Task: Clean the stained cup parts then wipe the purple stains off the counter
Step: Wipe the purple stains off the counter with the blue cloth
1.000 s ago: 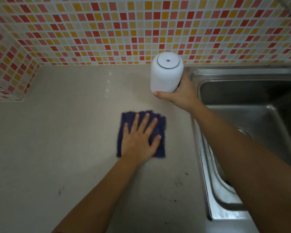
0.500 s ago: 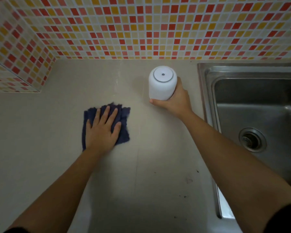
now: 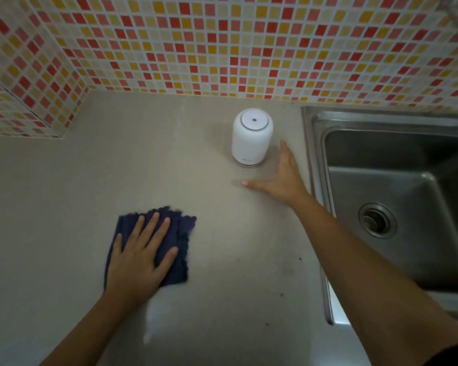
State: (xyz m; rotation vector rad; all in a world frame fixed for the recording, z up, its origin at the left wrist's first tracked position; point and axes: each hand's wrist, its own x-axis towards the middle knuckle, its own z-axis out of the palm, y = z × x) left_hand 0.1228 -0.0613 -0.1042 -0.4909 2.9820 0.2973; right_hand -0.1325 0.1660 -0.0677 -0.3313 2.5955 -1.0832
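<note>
A white cup (image 3: 252,137) stands upside down on the beige counter (image 3: 64,196), near the tiled back wall. My right hand (image 3: 280,175) hovers just to its right and front, fingers spread, holding nothing and not touching the cup. My left hand (image 3: 140,256) lies flat with fingers apart, pressing a dark blue cloth (image 3: 177,233) onto the counter at the lower left. No purple stain shows on the counter; only a few small dark specks (image 3: 282,294) lie near the sink edge.
A steel sink (image 3: 397,202) with a round drain (image 3: 377,220) fills the right side, its rim bordering the counter. Red, orange and yellow mosaic tiles (image 3: 222,48) cover the back wall and the left corner.
My right hand set the cup down on the counter and let go. My left hand slid the cloth left, then toward me.
</note>
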